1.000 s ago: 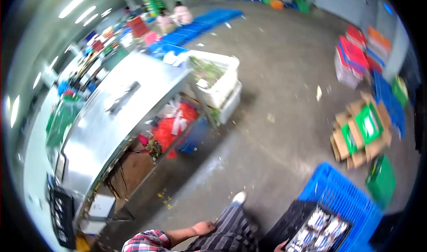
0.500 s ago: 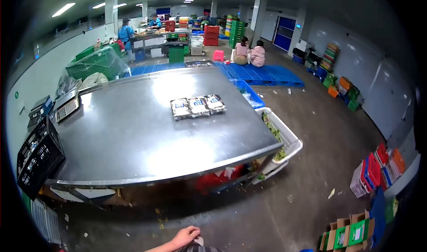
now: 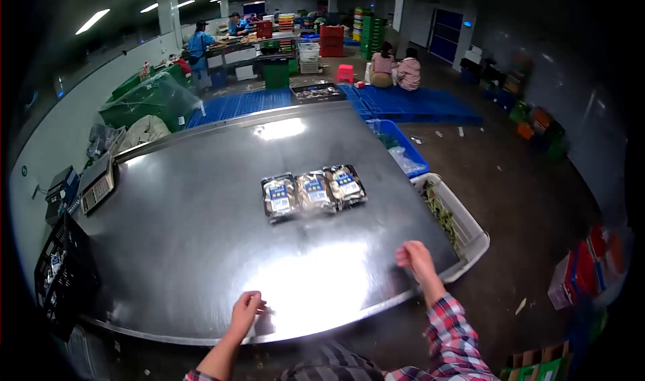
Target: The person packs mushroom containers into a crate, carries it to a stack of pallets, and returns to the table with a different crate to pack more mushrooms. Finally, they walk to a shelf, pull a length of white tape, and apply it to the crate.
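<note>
Three clear-topped packs with blue-and-white labels lie side by side on the metal table: a left pack (image 3: 279, 197), a middle pack (image 3: 314, 190) and a right pack (image 3: 346, 185). What they hold looks pale, perhaps mushrooms. My left hand (image 3: 246, 314) is over the table's near edge, its fingers loosely bent and nothing in them. Over the table's right side, my right hand (image 3: 416, 259) is also without anything, fingers loosely curled. Both hands are apart from the packs, nearer to me than they are.
A black crate (image 3: 64, 270) and a scale (image 3: 99, 191) stand at the table's left. Along its right side are a white bin (image 3: 474, 240) with greens and a blue bin (image 3: 406, 146). Beyond lie blue pallets (image 3: 430, 107), where two people sit; others work farther back.
Both my hands have come up over the table; earlier only one hand showed, low by my body. The table and packs appear closer, and the view has shifted.
</note>
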Available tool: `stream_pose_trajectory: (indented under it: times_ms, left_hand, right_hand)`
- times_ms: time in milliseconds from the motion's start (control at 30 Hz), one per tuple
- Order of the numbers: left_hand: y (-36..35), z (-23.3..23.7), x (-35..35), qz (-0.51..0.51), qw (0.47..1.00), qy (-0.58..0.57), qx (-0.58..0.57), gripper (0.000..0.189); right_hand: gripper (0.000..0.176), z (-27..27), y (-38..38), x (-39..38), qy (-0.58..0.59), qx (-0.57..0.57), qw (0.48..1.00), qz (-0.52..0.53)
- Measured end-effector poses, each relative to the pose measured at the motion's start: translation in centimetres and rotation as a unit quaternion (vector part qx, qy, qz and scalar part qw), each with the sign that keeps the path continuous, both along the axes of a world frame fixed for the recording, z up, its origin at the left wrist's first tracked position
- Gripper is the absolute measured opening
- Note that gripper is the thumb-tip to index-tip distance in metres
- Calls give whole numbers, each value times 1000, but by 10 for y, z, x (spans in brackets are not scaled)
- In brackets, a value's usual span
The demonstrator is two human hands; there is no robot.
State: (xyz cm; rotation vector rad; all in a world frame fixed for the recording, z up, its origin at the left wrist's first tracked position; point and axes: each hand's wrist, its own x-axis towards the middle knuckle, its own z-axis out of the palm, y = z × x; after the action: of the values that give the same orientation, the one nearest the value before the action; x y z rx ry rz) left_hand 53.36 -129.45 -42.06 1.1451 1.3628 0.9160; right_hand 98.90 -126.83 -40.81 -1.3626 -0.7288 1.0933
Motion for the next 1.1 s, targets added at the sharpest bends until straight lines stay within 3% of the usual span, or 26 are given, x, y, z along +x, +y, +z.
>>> stream_pose_trajectory:
  times_ms: [67,167,267,300,400,433,533,600,667,700,733,767,800,833,867,900,933,1000,1100]
  left_hand:
    - [56,2,-2,50,997,29,-58,49]
    - [147,-6,0,96,979,182,-8,63]
    - [239,-43,0,128,952,274,51,74]
    - [259,-41,8,118,964,239,5,74]
    - [316,9,57,124,976,112,-143,71]
    - [329,-5,64,123,979,94,-131,62]
    - [348,-47,73,121,991,62,-16,39]
    - [348,-46,58,77,995,55,-41,24]
    - [340,-38,43,46,998,28,-41,20]
    - [336,-27,42,47,996,9,-70,17]
    - [334,-36,43,50,984,-161,-57,17]
    - [330,-10,61,79,968,-223,-87,19]
    - [338,-38,63,6,959,-277,-54,25]
    - [339,-42,73,-38,962,-271,-14,36]
    - [324,-4,89,27,973,-221,-64,51]
    - [325,1,96,-63,972,-209,-92,62]
    - [317,-20,104,-120,897,-423,-54,64]
    - [283,-9,90,-88,831,-546,-58,58]
    - [215,-23,31,-100,826,-553,-44,55]
  right_hand:
    - [32,-12,82,-4,-38,-60,997,8]
    - [44,-12,185,0,-183,-118,975,45]
    - [70,-49,270,17,-327,-117,938,7]
    - [77,-29,280,12,-338,-141,930,34]
    - [70,-31,315,-1,-323,-204,908,171]
    - [57,-40,314,-8,-323,-126,924,159]
    - [37,-69,309,-5,-135,-26,982,132]
    - [19,-67,297,7,1,-25,993,116]
    - [27,-51,286,21,143,-7,985,97]
    - [35,-56,280,28,137,47,988,50]
    - [36,-34,283,16,232,72,965,100]
    - [38,-47,285,28,287,53,945,145]
    - [41,-47,289,26,305,42,932,190]
    - [43,-24,290,-9,263,40,948,173]
    - [45,-20,295,-33,175,20,960,217]
    - [42,-29,299,-50,99,33,946,307]
    - [43,-42,292,-72,198,-102,937,269]
    - [30,-62,278,-106,167,-87,946,265]
    - [34,-81,226,-150,66,-43,956,283]
